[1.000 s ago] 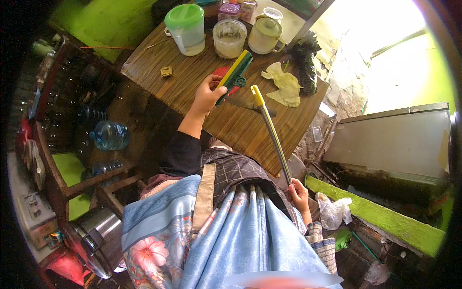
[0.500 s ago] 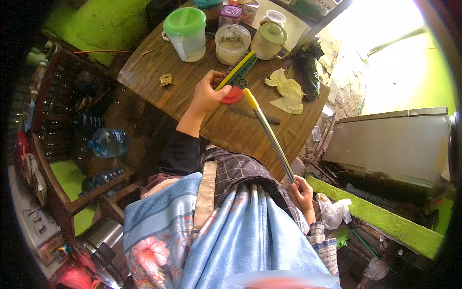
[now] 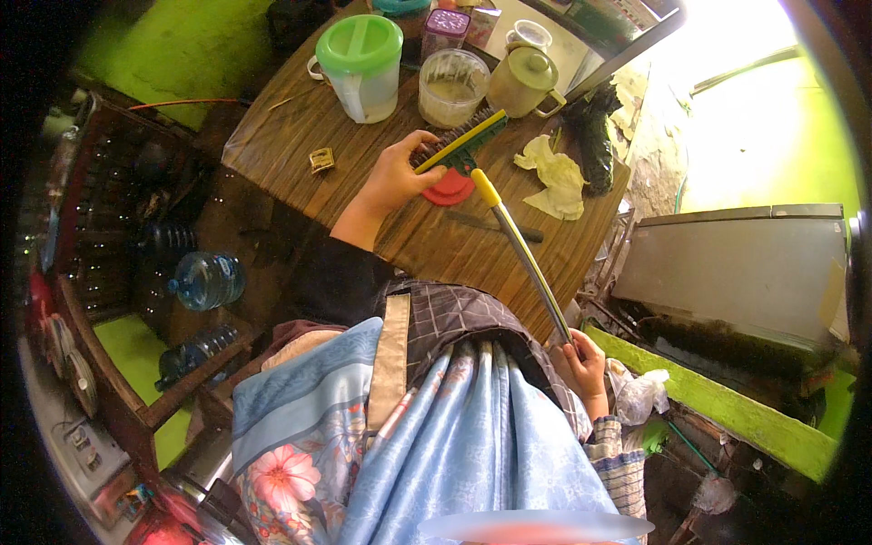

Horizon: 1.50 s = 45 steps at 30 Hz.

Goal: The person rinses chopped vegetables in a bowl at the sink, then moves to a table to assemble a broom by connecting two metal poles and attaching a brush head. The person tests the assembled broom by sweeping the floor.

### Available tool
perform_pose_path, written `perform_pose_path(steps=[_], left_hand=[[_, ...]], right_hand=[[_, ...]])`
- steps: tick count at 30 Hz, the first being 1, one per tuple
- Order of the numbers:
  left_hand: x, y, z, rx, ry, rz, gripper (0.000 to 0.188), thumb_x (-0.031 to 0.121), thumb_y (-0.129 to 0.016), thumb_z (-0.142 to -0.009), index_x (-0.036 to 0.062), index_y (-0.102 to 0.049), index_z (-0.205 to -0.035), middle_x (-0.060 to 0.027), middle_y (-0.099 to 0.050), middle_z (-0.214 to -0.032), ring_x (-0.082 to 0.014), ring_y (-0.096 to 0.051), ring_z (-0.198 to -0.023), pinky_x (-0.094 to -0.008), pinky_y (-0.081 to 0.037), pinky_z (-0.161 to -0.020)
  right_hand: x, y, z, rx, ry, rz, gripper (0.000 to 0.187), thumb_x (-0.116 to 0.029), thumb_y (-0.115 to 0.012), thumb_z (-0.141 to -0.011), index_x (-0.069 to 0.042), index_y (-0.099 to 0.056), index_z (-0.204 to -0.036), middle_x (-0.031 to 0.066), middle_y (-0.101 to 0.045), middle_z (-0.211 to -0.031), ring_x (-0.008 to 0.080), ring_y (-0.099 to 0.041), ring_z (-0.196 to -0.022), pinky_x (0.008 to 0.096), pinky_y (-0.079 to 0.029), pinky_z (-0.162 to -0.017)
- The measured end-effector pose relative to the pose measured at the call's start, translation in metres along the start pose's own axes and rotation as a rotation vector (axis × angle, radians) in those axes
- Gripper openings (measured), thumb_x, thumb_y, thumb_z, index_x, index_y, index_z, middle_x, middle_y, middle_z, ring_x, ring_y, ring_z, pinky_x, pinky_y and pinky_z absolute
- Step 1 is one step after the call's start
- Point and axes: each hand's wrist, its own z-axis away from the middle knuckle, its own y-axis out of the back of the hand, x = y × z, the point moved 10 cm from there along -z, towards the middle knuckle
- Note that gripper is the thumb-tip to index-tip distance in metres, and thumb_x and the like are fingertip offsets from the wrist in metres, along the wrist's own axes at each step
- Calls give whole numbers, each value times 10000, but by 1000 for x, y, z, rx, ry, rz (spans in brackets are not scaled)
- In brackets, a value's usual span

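Note:
My left hand (image 3: 400, 177) grips a scrub brush head (image 3: 461, 143), green and yellow with dark bristles turned away from the pole. My right hand (image 3: 586, 359), at the right of my lap, is closed round the low end of a grey pole (image 3: 527, 254). The pole's yellow tip (image 3: 487, 188) sits at the green socket of the brush head; whether they are joined I cannot tell. Beneath the brush head a red lid (image 3: 450, 189) lies on the wooden table (image 3: 300, 195). A dark flat knife-like strip (image 3: 498, 225) rests behind the pole.
Along the table's far side stand a green-lidded pitcher (image 3: 361, 73), a clear tub (image 3: 452, 86) and a beige lidded mug (image 3: 524, 80). Pale leaves (image 3: 556, 182) and a black plastic bag (image 3: 595, 141) lie at the right. Water bottles (image 3: 209, 280) are at the left.
The view has shifted slightly. The brush head has moved a little right and nearer, tilting flatter, with the pole moving along. Both hands keep their hold.

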Motion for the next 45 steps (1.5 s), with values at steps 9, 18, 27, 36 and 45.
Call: perform_pose_path(steps=[9,18,27,36,45], left_hand=[[-156,-86,30,-191,240,253,429,229,-728,-659,54,-563,-1014,-70,-611,-852,-141,-578,-781,-281,-459,-716],[-221,-153,105,-348,327,-359,453,315,-673,-712,78,-569,-1085,-123,-552,-988,-300,-525,-954,-386,-419,-808],[-156,-156,125,-46,43,-610,406,190,-648,-746,62,-517,-1108,-124,-488,-966,-319,-479,-897,-422,-405,-784],[-174,-167,140,45,-13,-604,493,99,-594,-760,163,-494,-1238,-161,-492,-1013,-344,-483,-932,-420,-413,-827],[-188,-169,139,53,-46,-574,477,78,-546,-766,176,-506,-1232,-149,-502,-1002,-331,-493,-917,-424,-410,-809]], right_hand=[[16,-13,12,-116,-210,-61,348,-226,-627,-813,-6,-594,-1081,57,-634,-782,89,-558,-701,243,-450,-651],[30,-4,-1,-329,-324,335,314,-248,-599,-820,-55,-608,-1067,163,-649,-870,248,-646,-759,317,-487,-701],[20,16,-42,-455,-237,509,351,-309,-570,-826,-72,-598,-1084,198,-627,-918,338,-609,-862,395,-471,-769],[13,11,-53,-465,-106,547,355,-293,-557,-844,-70,-571,-1120,208,-615,-964,348,-593,-912,395,-465,-789],[20,2,-66,-481,-85,468,324,-250,-573,-842,-89,-571,-1123,196,-624,-924,350,-600,-875,396,-473,-768]])
